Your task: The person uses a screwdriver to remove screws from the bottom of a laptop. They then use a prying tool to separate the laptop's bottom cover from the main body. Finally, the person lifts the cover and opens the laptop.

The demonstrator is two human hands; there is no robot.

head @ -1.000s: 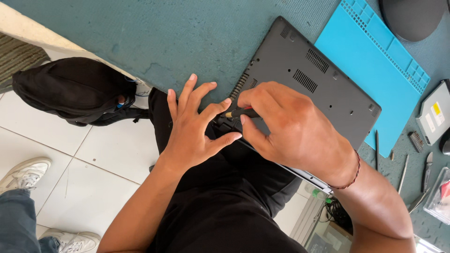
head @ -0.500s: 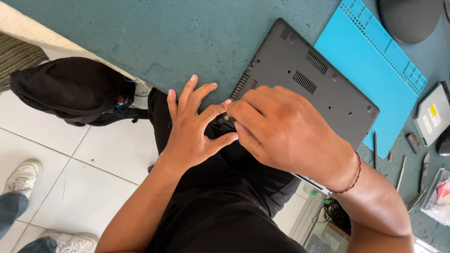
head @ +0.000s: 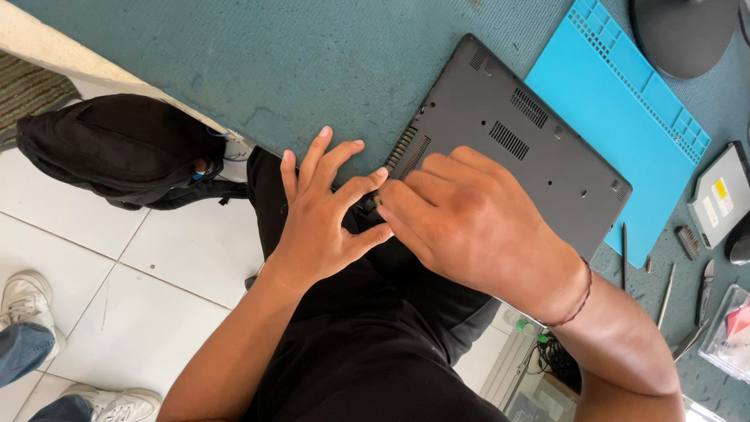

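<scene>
At the near edge of the teal worktop (head: 234, 55) lies a matte grey laptop (head: 539, 164), underside up, long axis diagonal. The left hand (head: 320, 211), fingers spread, and the curled right hand (head: 461, 219) pinch its corner.

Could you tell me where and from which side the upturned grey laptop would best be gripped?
Probably by the near corner of the laptop that overhangs the table edge, coming from the person's side. It lies flat, bottom up, so only there can fingers reach beneath. The left hand and right hand meet there.
</scene>
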